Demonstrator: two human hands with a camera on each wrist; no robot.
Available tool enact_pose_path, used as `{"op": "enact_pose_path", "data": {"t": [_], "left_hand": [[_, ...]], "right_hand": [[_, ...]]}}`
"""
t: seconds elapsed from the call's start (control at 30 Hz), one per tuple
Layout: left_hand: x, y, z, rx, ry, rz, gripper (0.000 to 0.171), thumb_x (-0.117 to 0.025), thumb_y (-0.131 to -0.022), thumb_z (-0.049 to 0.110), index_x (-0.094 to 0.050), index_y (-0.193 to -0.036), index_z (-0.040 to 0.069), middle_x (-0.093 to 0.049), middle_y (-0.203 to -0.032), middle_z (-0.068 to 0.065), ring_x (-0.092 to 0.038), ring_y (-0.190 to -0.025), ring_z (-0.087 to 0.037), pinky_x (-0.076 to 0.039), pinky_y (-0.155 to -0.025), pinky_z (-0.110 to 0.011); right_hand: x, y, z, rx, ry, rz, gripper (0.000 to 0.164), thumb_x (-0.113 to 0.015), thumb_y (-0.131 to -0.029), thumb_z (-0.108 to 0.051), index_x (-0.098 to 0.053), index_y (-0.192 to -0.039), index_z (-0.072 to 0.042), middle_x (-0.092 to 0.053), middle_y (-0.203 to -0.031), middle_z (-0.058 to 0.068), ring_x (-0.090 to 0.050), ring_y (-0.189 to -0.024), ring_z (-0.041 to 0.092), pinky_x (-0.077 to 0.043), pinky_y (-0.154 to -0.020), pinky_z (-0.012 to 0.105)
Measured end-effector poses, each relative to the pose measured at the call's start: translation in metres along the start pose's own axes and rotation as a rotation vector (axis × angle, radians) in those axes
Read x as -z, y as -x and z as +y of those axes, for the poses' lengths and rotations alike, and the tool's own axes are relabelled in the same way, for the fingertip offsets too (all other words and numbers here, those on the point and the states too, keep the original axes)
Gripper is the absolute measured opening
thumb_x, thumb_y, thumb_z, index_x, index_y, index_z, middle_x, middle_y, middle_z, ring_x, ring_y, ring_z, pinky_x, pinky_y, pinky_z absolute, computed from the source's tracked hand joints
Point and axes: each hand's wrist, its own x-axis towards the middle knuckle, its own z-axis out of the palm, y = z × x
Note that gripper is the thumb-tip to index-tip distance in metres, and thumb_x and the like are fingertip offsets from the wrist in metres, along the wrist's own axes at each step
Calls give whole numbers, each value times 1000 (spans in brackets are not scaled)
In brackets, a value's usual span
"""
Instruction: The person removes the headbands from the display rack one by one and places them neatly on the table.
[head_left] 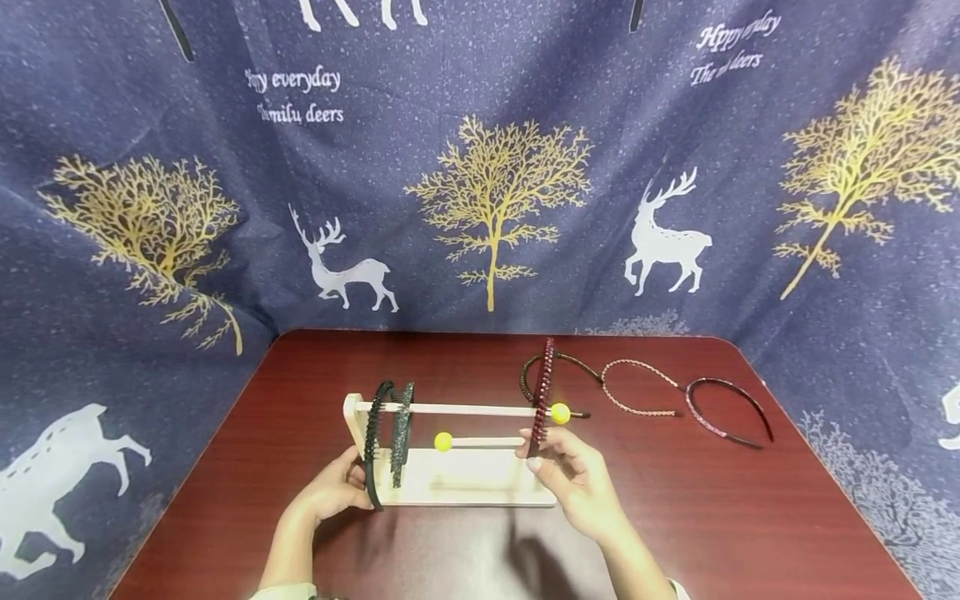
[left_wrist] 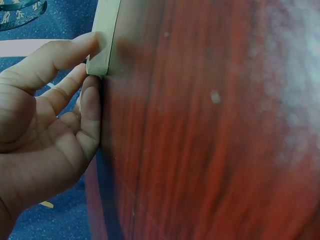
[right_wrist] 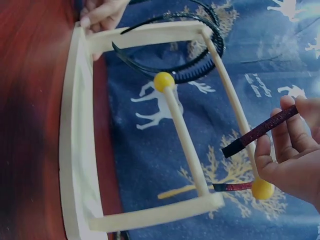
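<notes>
A pale wooden rack (head_left: 480, 492) stands on the table, with two rods tipped by yellow balls. My left hand (head_left: 330, 487) holds its left end; in the left wrist view, thumb and fingers pinch a corner of the wooden base (left_wrist: 102, 50). With thumb and fingers, my right hand (head_left: 581, 479) grips a dark red headband (head_left: 545, 383) near one end. That headband arches over the upper rod (head_left: 472, 409), just inside its yellow ball (head_left: 560, 414). A black headband (head_left: 371, 450) and a dark glittery headband (head_left: 402, 425) hang at the rod's left end.
Behind and right of the rack lie a dark beaded headband (head_left: 577, 362), a thin pale braided one (head_left: 637, 412) and a pink-and-black one (head_left: 708, 421). The reddish-brown table (head_left: 712, 517) meets a blue patterned cloth (head_left: 510, 67) at its back and sides.
</notes>
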Motion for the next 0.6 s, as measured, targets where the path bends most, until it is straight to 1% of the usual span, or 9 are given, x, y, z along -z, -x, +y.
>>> {"op": "enact_pose_path", "data": {"t": [0.13, 0.2, 0.3, 0.43, 0.53, 0.57, 0.6], "left_hand": [[0, -1, -2, 2, -10, 2, 86, -71, -55, -10, -33, -132, -7, -52, -79, -11, -56, -71, -23, -46, -64, -36], [1, -2, -3, 1, -19, 4, 85, -71, -55, -10, -33, -131, -7, -52, -78, -11, -56, -71, -23, -46, -64, -36], [1, -3, -5, -1, -28, 8, 84, -71, -54, -10, -35, -130, -8, -52, -78, -11, -56, -71, -23, -46, -64, -36], [0, -2, -4, 5, -27, 11, 84, -71, -54, -10, -36, -130, -8, -52, -79, -11, -56, -72, -23, -46, -65, -36], [0, -1, -1, 12, -22, 17, 84, -72, -54, -10, -36, -130, -7, -51, -80, -12, -56, -73, -23, -46, -65, -36], [0, 0, 0, 12, -22, 20, 85, -72, -54, -10, -36, -130, -7, -51, -81, -12, -56, -73, -23, -46, -65, -36], [-1, 0, 1, 12, -22, 22, 85, -72, -54, -10, -36, -130, -7, -51, -80, -12, -56, -73, -23, -46, -64, -36]], "right_hand": [[8, 2, -4, 6, -8, 5, 36, -49, -79, 24, -54, -111, 10, -63, -92, 14, -61, -89, 17, -47, -73, 25], [13, 4, -5, 8, -6, 18, 35, -49, -78, 25, -54, -110, 11, -64, -92, 13, -61, -90, 16, -47, -76, 24], [22, 6, -6, 36, -7, 43, 34, -49, -78, 25, -54, -109, 13, -64, -94, 15, -62, -92, 17, -47, -79, 25], [37, 9, -9, 72, 26, 84, 34, -49, -77, 25, -55, -109, 13, -65, -94, 16, -62, -90, 17, -47, -77, 24], [49, 12, -11, 47, 62, 112, 36, -49, -77, 26, -57, -109, 11, -65, -92, 15, -62, -88, 15, -47, -73, 22], [53, 14, -11, 31, 72, 120, 37, -49, -77, 25, -58, -109, 9, -66, -93, 14, -62, -88, 15, -47, -74, 22], [57, 15, -11, 24, 68, 126, 37, -49, -76, 26, -58, -108, 10, -66, -93, 13, -62, -88, 15, -47, -74, 21]]}}
